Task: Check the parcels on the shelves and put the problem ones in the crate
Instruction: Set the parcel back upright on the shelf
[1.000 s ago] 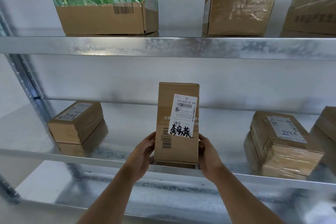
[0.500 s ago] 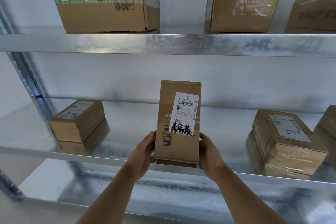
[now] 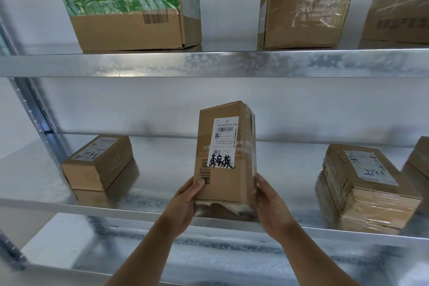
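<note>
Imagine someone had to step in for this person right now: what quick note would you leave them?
Left hand and right hand grip the lower sides of a tall parcel, held upright just above the front of the middle shelf, its label with black handwriting facing you.

Other parcels on that shelf: a small one left, a taped one right. Three bigger boxes sit on the upper shelf.

Done: this parcel picked up for checking. No fault is visible on this face.

Left: decide on it, check the rest. The crate is out of view.

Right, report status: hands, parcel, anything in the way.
Left hand and right hand both in a grip on the tall brown cardboard parcel with white label. Parcel upright above the galvanised metal shelf. Nothing blocking.
</note>
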The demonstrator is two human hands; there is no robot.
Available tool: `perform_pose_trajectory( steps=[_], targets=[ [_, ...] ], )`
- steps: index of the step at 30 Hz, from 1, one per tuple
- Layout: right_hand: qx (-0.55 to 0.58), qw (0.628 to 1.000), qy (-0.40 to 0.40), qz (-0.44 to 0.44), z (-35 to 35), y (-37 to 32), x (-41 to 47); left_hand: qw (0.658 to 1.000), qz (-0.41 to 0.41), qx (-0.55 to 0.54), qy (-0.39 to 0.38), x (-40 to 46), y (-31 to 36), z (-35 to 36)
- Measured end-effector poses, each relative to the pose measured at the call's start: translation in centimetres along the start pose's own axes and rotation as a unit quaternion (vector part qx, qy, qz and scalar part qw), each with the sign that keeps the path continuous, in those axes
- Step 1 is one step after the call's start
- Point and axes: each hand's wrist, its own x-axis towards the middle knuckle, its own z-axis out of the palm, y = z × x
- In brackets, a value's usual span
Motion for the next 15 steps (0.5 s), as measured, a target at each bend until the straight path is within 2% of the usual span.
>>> perform_pose_trajectory(
  steps=[5, 8, 15],
  targets=[
    [-0.041, 0.999, 0.036, -0.005, -0.1, 0.4, -0.1, 0.998, 0.02, -0.05, 0.031, 0.5, -0.1, -0.1],
    [-0.084, 0.996, 0.015, -0.007, 0.1, 0.8, -0.1, 0.996, 0.018, -0.068, 0.057, 0.7, -0.3, 0.0],
    [-0.092, 0.996, -0.005, -0.01, 1.0, 0.4, -0.1, 0.995, 0.061, 0.044, 0.066, 1.2, -1.2, 0.1]
  ],
)
